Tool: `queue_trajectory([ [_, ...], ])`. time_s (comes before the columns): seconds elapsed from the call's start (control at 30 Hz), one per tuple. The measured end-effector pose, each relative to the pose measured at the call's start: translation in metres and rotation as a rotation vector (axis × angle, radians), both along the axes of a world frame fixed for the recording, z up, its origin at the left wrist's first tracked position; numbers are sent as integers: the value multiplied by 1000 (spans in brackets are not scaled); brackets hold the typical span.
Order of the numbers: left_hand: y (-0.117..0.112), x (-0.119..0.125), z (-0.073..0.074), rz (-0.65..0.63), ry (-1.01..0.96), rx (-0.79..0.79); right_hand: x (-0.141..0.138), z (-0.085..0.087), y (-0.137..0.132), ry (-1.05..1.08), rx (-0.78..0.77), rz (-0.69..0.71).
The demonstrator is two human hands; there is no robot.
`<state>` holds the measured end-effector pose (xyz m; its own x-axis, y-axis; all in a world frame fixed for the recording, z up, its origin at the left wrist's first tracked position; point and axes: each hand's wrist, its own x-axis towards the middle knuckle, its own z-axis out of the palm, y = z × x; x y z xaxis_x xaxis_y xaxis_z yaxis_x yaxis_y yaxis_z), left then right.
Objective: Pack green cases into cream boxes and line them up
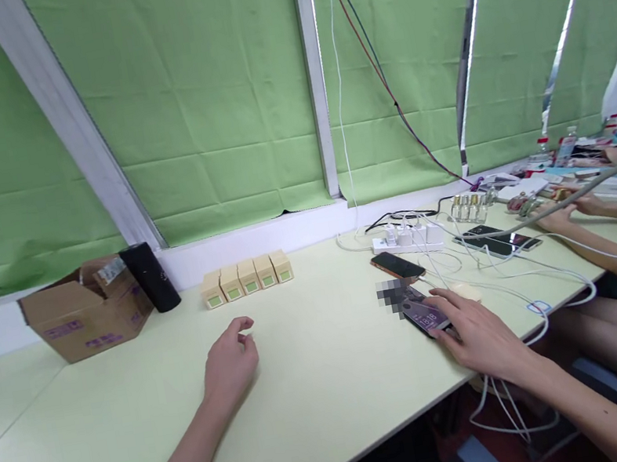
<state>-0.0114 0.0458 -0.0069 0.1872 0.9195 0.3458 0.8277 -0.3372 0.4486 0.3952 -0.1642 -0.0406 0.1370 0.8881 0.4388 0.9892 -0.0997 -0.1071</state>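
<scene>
My right hand [478, 328] is over the right end of a black smartphone [419, 315] with a lit screen, lying on the table. Its thumb is at the near edge and its fingers reach across the far side, closed around the phone. Part of the screen is blurred out. Just behind lies a second phone [398, 264] with a dark screen and an orange-brown edge. My left hand [230, 363] rests on the table to the left, holding nothing, thumb and forefinger apart and loosely bent. Beyond it stands a row of several small tan boxes [248, 277] with green labels.
An open cardboard box [89, 321] and a black cylinder [150, 279] stand back left. At the right are a white power strip [409, 241] with chargers, tangled white cables, a dark tablet [492, 240] and small glass bottles [470, 208]. Another person's arms [604, 250] reach in there.
</scene>
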Motion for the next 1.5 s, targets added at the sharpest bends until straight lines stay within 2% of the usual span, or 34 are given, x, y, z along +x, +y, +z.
queue_trajectory([
  [0.1,1,0,-1,-6,-8,5,13,-1,-5,39,22,26],
  [0.23,1,0,-2,-8,-12,18,23,0,-6,-25,82,117],
  [0.47,0,0,-3,-2,8,1,26,4,22,-19,-16,128],
  [0.63,0,-1,-3,1,1,12,30,9,38,94,-11,169],
  [0.83,0,-1,-4,-3,4,7,36,5,28,292,130,255],
  [1.07,0,0,-4,-8,-6,17,33,2,25,160,25,242],
  [1.27,-1,1,-2,5,3,-1,35,-1,25,131,28,246],
  [1.5,-3,2,-1,9,1,6,29,4,24,89,-35,219],
])
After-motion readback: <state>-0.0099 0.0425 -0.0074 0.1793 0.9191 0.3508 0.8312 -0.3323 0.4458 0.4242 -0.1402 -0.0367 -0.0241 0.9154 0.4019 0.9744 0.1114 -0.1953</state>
